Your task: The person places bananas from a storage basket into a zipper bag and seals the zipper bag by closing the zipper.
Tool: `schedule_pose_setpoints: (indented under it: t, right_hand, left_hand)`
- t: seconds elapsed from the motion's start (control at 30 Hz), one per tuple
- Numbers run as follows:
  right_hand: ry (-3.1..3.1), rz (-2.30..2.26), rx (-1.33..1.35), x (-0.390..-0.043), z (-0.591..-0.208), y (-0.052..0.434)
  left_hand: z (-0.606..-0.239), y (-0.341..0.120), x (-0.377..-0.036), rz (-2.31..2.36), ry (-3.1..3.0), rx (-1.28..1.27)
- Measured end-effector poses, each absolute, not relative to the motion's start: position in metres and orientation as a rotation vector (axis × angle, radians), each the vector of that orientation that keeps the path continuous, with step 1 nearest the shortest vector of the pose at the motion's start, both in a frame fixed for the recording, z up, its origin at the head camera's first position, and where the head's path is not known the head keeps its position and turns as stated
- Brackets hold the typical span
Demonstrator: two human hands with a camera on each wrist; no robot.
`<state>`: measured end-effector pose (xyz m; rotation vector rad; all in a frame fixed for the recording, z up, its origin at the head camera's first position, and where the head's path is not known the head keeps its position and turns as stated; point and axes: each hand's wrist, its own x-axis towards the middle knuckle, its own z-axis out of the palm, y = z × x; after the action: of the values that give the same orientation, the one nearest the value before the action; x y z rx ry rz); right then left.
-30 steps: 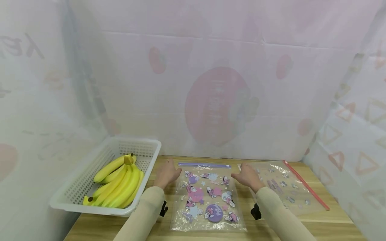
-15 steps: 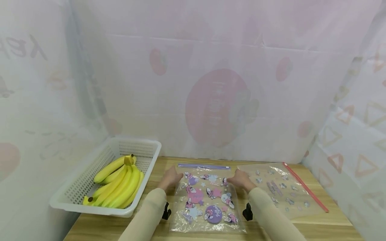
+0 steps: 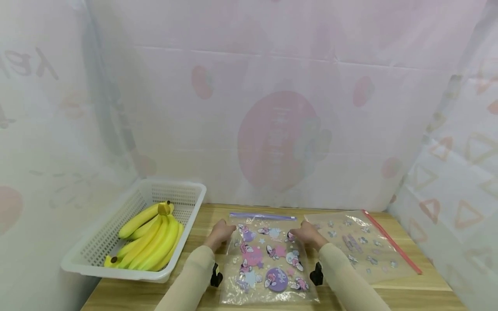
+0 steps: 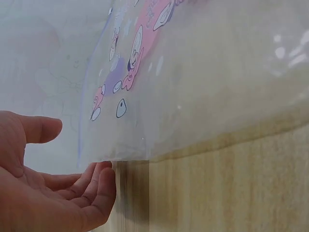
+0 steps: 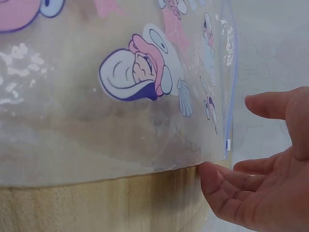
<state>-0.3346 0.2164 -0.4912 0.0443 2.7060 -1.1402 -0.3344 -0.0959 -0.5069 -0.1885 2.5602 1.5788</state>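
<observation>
A clear zip bag (image 3: 268, 259) printed with pink and purple cartoon figures lies flat on the wooden table, its purple zip strip along the far edge. At the bag's left edge is my left hand (image 3: 221, 233). In the left wrist view its thumb (image 4: 43, 129) stands apart from the loosely bent fingers (image 4: 99, 193), whose tips reach the bag's edge. My right hand (image 3: 308, 234) is at the right edge. The right wrist view shows fingertips (image 5: 210, 176) at the bag's rim and the thumb (image 5: 265, 105) raised away. Neither hand pinches the bag.
A white plastic basket (image 3: 198, 203) with yellow bananas (image 3: 155, 242) stands at the left. A second clear bag (image 3: 365, 246) with a red zip strip lies on the wooden table (image 3: 424, 289) at the right. Pale printed curtains surround the table on three sides.
My right hand has moved left and slightly nearer, from over the second bag's corner to the printed bag's right edge. My left hand has come slightly nearer, beside the left edge.
</observation>
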Motion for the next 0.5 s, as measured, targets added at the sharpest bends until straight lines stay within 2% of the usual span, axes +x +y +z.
schedule_pose_setpoints:
  t: [0.23, 0.5]
  right_hand:
    - [2.632, -1.253, 0.094, -0.331, -0.482, 0.216]
    - [2.568, -1.329, 0.012, -0.329, -0.476, 0.213]
  left_hand:
    - [-0.504, -0.097, -0.333, 1.671, 2.558, -0.229]
    - [-0.497, -0.096, -0.333, 1.849, 2.420, -0.297]
